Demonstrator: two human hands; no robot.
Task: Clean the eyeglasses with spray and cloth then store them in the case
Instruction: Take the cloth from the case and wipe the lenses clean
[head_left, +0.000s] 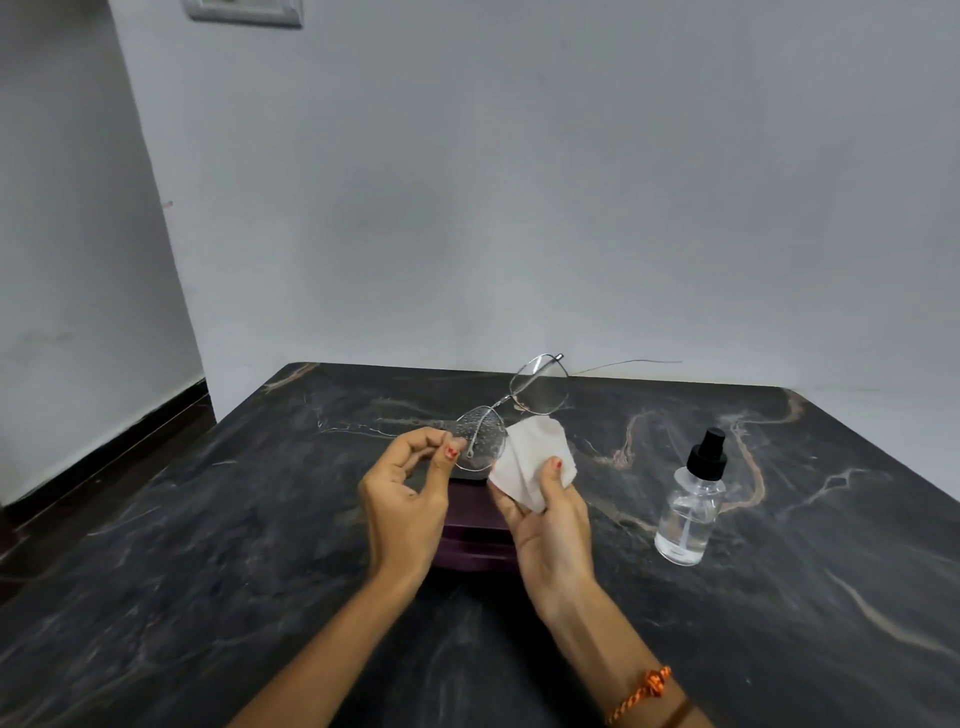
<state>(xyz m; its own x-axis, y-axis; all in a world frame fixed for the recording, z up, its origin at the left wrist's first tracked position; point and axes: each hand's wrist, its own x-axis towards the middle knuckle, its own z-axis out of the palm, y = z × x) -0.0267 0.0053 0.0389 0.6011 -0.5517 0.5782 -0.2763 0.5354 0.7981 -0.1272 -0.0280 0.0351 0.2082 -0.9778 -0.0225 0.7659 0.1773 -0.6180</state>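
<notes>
While droplets bead on the near lens, the eyeglasses (511, 410) hang above the dark marble table (208, 519).
The left hand (408, 501) pinches the frame's near end; the right hand (553, 525) grips a white cloth (530, 457) just beside that wet lens. A purple case (475, 540) lies beneath both hands, with the spray bottle (691, 501) upright to its right.

Home room: marble table (208, 545), bare walls (571, 182), wall switch (244, 10).

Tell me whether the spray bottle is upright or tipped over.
Upright. The spray bottle stands on its base on the table, black nozzle on top, apart from both hands.
</notes>
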